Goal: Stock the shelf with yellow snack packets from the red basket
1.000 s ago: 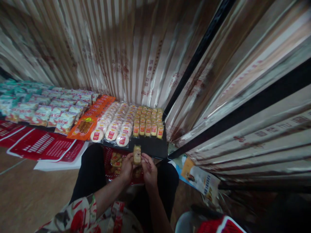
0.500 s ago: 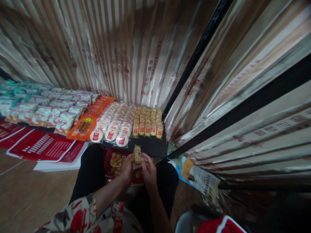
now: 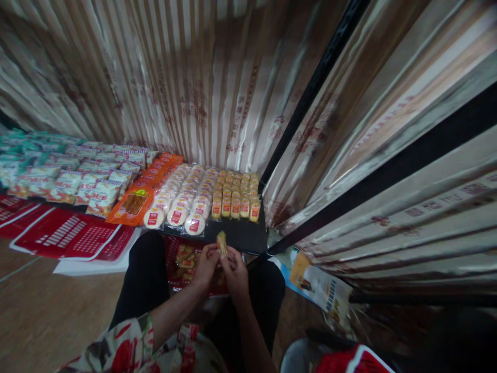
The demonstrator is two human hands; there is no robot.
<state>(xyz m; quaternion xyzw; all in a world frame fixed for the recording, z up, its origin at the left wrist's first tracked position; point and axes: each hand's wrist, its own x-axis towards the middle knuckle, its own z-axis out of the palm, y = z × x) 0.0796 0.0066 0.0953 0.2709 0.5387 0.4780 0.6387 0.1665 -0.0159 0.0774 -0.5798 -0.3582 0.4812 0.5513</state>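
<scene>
From head height, the only view looks forward and steeply down past the knees (image 3: 149, 259) to a shelf (image 3: 246, 235).

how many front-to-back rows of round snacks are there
3: left row beside the orange pack, middle row, right row beside the yellow snacks. Overlapped snacks may be partly hidden.

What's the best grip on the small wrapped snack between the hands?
Probably pinch the upper end of the wrapped snack, coming from the far side, over the black surface: that end sticks up clear of the fingers, while the left hand and right hand crowd its lower end.
</scene>
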